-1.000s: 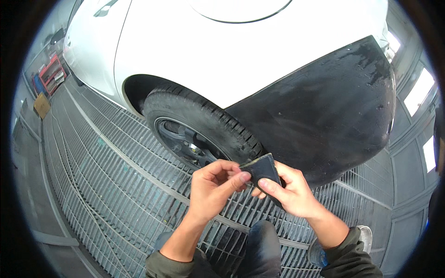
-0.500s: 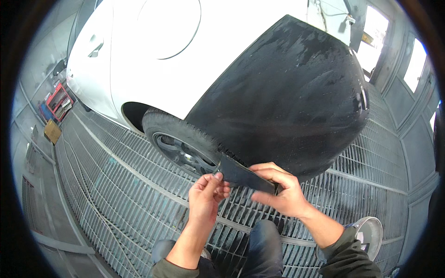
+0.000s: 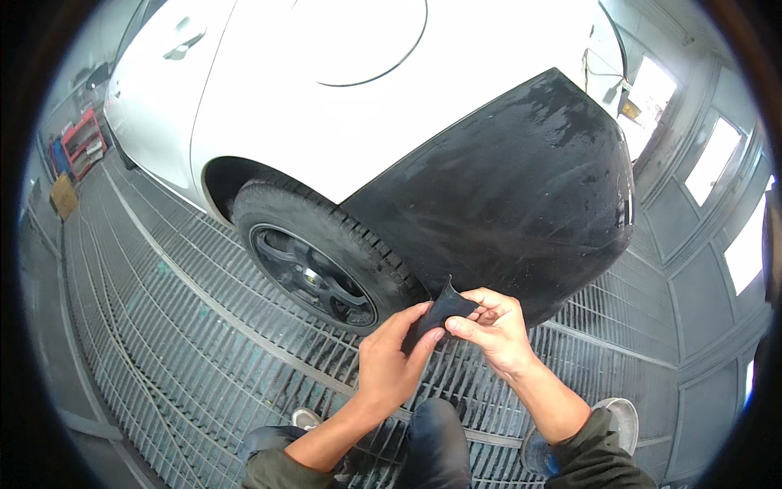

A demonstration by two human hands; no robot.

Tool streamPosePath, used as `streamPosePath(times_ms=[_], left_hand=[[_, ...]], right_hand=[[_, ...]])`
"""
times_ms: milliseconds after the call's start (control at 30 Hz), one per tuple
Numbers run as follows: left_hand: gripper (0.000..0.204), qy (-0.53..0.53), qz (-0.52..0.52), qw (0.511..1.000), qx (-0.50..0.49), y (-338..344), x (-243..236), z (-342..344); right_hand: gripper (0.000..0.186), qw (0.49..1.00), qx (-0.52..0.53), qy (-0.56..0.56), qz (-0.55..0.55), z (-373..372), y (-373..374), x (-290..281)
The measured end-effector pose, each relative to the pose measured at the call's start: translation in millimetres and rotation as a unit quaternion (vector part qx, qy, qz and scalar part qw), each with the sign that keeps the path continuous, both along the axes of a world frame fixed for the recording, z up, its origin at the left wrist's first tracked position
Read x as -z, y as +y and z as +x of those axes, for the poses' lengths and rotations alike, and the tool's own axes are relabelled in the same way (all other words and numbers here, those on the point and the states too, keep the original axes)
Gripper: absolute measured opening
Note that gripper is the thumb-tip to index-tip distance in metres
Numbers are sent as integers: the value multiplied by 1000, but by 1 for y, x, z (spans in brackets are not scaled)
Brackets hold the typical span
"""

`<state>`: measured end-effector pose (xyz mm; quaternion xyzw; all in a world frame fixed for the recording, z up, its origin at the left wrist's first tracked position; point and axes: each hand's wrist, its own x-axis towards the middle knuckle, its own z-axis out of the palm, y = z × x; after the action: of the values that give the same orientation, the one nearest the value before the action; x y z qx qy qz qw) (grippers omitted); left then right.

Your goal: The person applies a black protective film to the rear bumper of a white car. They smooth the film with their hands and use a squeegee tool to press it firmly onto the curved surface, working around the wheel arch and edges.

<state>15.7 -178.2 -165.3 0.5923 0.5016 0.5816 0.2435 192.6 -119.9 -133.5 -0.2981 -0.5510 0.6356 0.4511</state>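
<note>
Between my hands is a piece of dark sandpaper (image 3: 450, 308), bent and curling up at its top corner. My left hand (image 3: 393, 359) grips its left end between thumb and fingers. My right hand (image 3: 490, 330) pinches the other side with the thumb in front. Both hands are just in front of the lower edge of the car's black bumper (image 3: 489, 204), which shows wet-looking streaks and scuffs. Left of the hands stands the rear wheel (image 3: 309, 273).
The white car body (image 3: 277, 122) rises above the wheel. Metal grating (image 3: 204, 326) covers the floor under my feet. A bucket (image 3: 623, 424) is by my right forearm. At far left are a red shelf rack (image 3: 84, 143) and a cardboard box (image 3: 63, 196). Windowed panels line the right wall.
The sandpaper was stretched out flatter and is now bent up between both hands. My left hand has moved right, closer to my right hand. The view has shifted.
</note>
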Motion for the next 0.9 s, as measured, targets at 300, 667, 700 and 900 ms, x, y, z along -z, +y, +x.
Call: streamPosePath(times_ms=[300, 667, 700, 900], left_hand=[[25, -331, -130, 920, 162, 4, 9, -12], [19, -224, -34, 973, 39, 14, -2, -55], [19, -243, -36, 968, 57, 15, 0, -58], [19, -365, -64, 907, 198, 26, 5, -72]], right_hand=[[30, 996, 25, -71, -46, -41, -2, -6], [28, 959, 9, -239, 151, -58, 5, -36], [29, 929, 6, -306, 207, -59, 3, -43], [31, 829, -129, -412, 355, -55, 22, -80]])
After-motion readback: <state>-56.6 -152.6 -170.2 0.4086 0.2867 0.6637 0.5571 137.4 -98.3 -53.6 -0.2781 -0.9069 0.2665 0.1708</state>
